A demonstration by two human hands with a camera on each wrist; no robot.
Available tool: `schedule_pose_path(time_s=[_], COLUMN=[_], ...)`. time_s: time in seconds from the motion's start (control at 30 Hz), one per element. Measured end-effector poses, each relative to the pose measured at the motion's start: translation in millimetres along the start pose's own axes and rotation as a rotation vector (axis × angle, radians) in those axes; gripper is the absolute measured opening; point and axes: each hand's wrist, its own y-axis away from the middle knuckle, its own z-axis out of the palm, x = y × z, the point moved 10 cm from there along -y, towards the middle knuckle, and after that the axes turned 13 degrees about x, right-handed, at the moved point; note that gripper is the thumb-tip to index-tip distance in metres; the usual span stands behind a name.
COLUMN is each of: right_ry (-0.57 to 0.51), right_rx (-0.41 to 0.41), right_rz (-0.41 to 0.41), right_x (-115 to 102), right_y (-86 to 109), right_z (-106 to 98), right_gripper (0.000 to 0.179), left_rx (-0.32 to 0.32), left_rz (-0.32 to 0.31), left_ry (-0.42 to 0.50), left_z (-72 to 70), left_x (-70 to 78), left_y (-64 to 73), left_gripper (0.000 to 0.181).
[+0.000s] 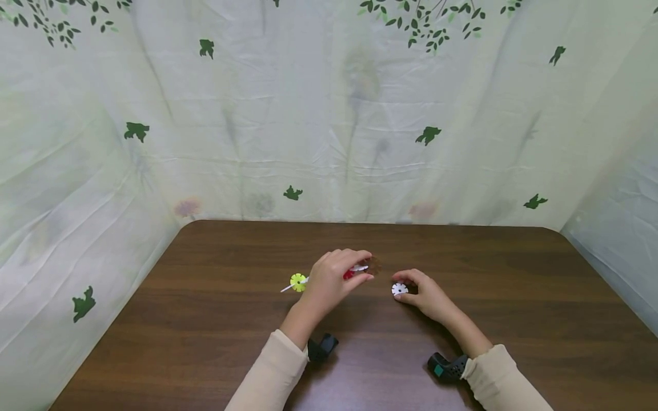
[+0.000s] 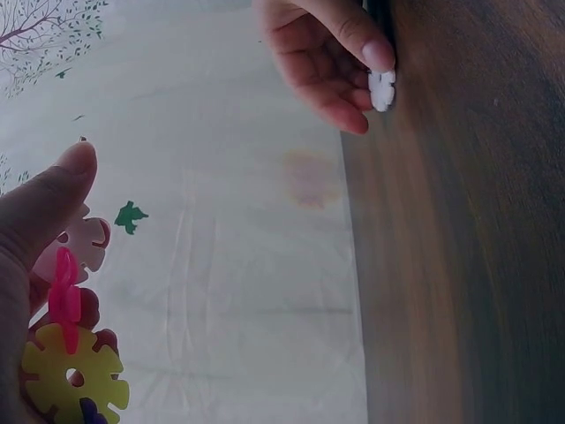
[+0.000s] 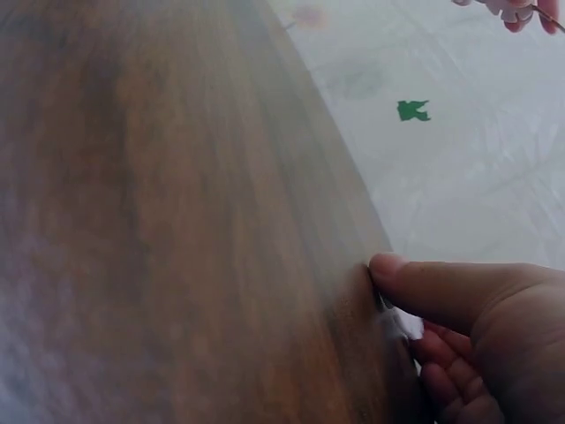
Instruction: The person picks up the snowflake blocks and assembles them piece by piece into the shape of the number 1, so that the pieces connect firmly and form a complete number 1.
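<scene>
My left hand (image 1: 329,279) grips a chain of interlocked notched plastic discs above the table. At the chain's left end a yellow-green disc (image 1: 298,282) sticks out, with white discs seen edge-on beside it. By the fingertips are a red disc (image 1: 349,274) and a brown see-through disc (image 1: 375,265). The left wrist view shows a yellow disc (image 2: 53,375), a pink disc (image 2: 64,296) and a pale disc (image 2: 92,243) along the palm; part of the chain is hidden by the hand. Between thumb and fingers, my right hand (image 1: 432,298) pinches a single white notched disc (image 1: 399,289).
A brown wooden table (image 1: 205,342) lies under both hands. Behind it hangs a pale curtain (image 1: 319,114) printed with leaves and green bird shapes. Dark wrist devices sit on the left wrist (image 1: 323,347) and the right wrist (image 1: 447,367).
</scene>
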Motion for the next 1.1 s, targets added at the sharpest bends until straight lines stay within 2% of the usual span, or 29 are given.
schedule_pose_path(time_s=[0.17,0.27,0.4,0.53,0.7,0.87,1.1], right_ry=[0.026,-0.012,-0.155,-0.304,-0.391,-0.456,-0.492], right_rx=[0.032,0.044,0.073,0.088,0.096,0.096,0.132], right_rz=[0.027,0.067,0.130,0.150,0.165,0.122,0.014], right_x=[2,3,-2,-12,-27,-47,-71], right_y=[-1.0,-1.4,-3.0,-4.8,-4.0,-4.2,-2.8], right_z=[-4,-6,-10,-15,-25,-33,-41], right_gripper=[0.028,0.024,0.020,0.018,0.022,0.028,0.016], left_rx=[-0.006,-0.007,-0.004,-0.006,-0.005,-0.012,-0.021], left_rz=[-0.001,0.004,0.009,0.008,0.006,0.003,0.008], left_ry=[-0.002,-0.001,0.003,0.009,0.011,0.010,0.011], left_z=[0.5,0.4,0.4,0.8,1.2,2.7,5.0], left_x=[0.1,0.8,1.4,1.9,2.5,2.8,3.6], left_y=[0.6,0.7,0.6,0.5,0.3,0.8,1.5], left_gripper=[0.034,0.034,0.035,0.035,0.036,0.037,0.036])
